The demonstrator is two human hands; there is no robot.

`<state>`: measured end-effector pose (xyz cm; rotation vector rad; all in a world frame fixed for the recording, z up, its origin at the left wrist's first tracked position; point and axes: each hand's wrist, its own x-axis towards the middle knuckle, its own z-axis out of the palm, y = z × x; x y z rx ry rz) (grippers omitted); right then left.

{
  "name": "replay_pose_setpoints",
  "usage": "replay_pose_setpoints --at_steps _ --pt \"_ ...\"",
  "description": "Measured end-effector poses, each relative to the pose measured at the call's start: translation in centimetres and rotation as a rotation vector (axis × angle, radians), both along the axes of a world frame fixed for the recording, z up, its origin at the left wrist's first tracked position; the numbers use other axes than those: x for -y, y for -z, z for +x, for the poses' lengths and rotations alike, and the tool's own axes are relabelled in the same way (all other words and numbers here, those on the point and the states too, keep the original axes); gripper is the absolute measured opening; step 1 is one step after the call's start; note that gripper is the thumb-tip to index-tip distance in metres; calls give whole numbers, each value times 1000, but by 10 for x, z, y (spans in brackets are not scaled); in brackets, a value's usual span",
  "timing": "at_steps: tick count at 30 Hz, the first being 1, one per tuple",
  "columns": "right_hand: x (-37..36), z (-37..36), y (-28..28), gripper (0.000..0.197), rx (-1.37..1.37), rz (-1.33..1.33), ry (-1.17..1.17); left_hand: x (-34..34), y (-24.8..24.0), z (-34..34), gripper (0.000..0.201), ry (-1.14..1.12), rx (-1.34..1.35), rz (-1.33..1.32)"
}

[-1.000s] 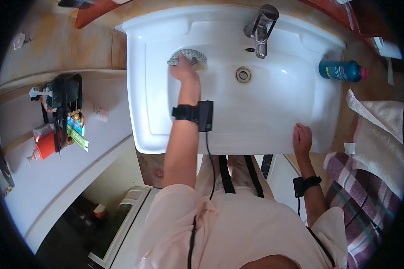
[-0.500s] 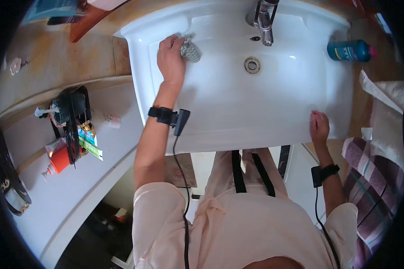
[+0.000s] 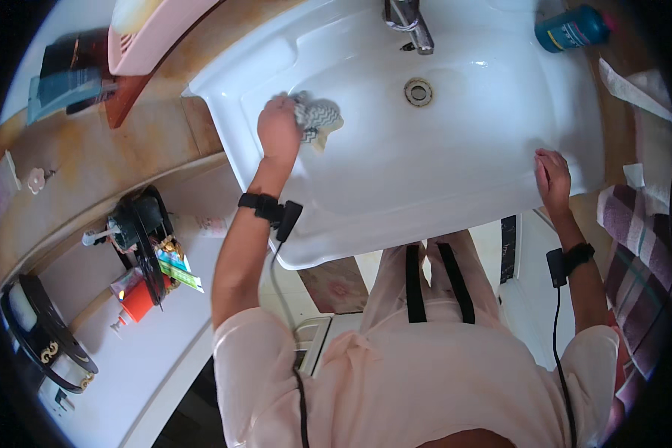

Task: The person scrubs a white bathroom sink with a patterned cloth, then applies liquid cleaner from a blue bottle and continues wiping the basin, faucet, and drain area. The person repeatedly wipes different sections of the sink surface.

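My left hand [image 3: 279,127] is closed on a grey-and-white zigzag-patterned cloth [image 3: 317,116] with a pale yellow part, down in the left side of the white washbasin [image 3: 455,172]. The cloth lies against the basin's inner surface, partly bunched, and my fingertips are hidden behind it. My right hand [image 3: 552,179] rests at the basin's front right edge, thumb apart from the loosely extended fingers, holding nothing.
A chrome tap [image 3: 411,26] stands at the basin's back, above the drain [image 3: 418,92]. On the right rim lies a teal bottle [image 3: 573,28]. Wall shelves [image 3: 138,231] with toiletries are at left; a checked towel [image 3: 635,254] hangs at right.
My left hand has moved the cloth nearer to me along the basin's left side, and more of it now shows. The view has tilted and shifted.
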<state>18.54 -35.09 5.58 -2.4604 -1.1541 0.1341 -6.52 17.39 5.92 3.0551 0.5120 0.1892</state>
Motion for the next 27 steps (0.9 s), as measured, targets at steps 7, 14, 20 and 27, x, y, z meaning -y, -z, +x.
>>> replay_pose_setpoints --at_steps 7,14,20,27 --pt "-1 -1 -3 11 7 -2 33 -11 14 32 28 -162 158 13" --pt "-6 -3 -6 12 12 2 62 7 37 65 34 -129 329 -54" --pt "-9 -4 -9 13 31 -51 48 15 36 98 36 38 357 -117" --pt "-11 -5 -9 12 69 -27 61 -12 23 65 20 32 444 -137"
